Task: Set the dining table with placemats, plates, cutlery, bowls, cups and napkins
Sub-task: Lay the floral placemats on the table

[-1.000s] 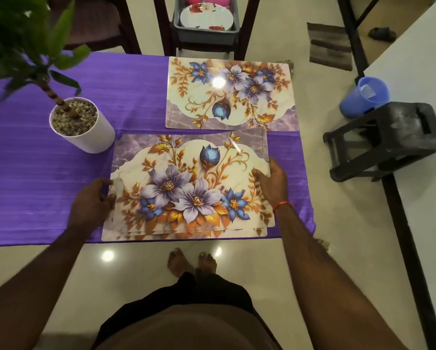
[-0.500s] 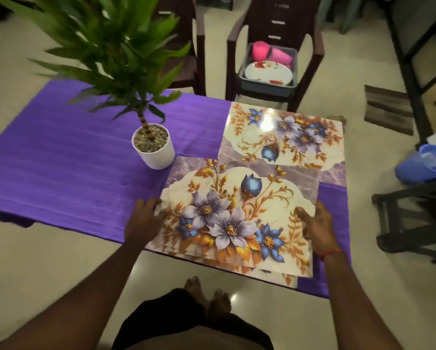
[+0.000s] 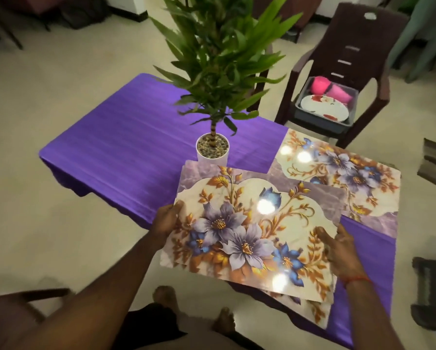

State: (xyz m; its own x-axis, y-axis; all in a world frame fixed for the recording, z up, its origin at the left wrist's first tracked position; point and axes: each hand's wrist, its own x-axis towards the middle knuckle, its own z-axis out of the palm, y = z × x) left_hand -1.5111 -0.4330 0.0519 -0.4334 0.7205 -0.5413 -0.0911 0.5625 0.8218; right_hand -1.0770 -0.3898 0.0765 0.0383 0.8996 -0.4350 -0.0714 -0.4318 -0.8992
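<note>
I hold a stack of floral placemats (image 3: 249, 233) lifted off the near edge of the purple-clothed table (image 3: 136, 137). My left hand (image 3: 165, 219) grips the stack's left edge and my right hand (image 3: 337, 248) grips its right edge, thumb on top. One placemat (image 3: 310, 311) stays flat on the cloth below the stack. Another floral placemat (image 3: 343, 173) lies at the table's far right end. A grey tub (image 3: 323, 121) on a brown chair holds a white plate (image 3: 324, 108) and pink cups (image 3: 330, 90).
A tall green plant in a white pot (image 3: 212, 150) stands mid-table, just beyond the lifted stack. The brown plastic chair (image 3: 343, 59) sits behind the table's far right. A dark stool (image 3: 431, 294) stands on the floor at right. Another chair's edge (image 3: 22, 299) shows at lower left.
The placemat stack has risen off the table and shifted left with both hands on its edges. My view has swung left, showing more of the table's bare purple left half.
</note>
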